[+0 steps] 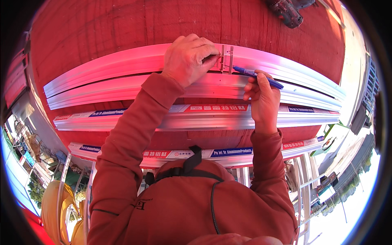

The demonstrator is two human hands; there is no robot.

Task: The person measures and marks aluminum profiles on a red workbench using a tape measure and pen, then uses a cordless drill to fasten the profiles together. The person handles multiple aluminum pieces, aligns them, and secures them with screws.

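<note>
Aluminium fills the middle of the view: several long pale profiles (196,87) lie side by side across a red-brown wooden tabletop (102,28), bowed by the lens, and the person leans over them in a rust-coloured hooded top. The left hand (188,57) comes down on the farthest profile, fingers curled and pressing a small metal bracket or square (226,59) flat against the rail, apparently to keep it from sliding while a line is drawn along it. The right hand (263,96) sits just beside it, thumb and forefinger pinched closed around a blue marker (257,76), the other fingers folded under, and the tip points left toward the bracket's edge; whether the tip touches the metal cannot be told. Nearer the body, two more profiles carry printed protective film in blue, red and white (216,108). Well apart, at the table's far edge, a dark cordless drill (288,11) lies on its side. Below the table edge, more pale metal lengths and a yellow object show, too distorted to tell what they are.
</note>
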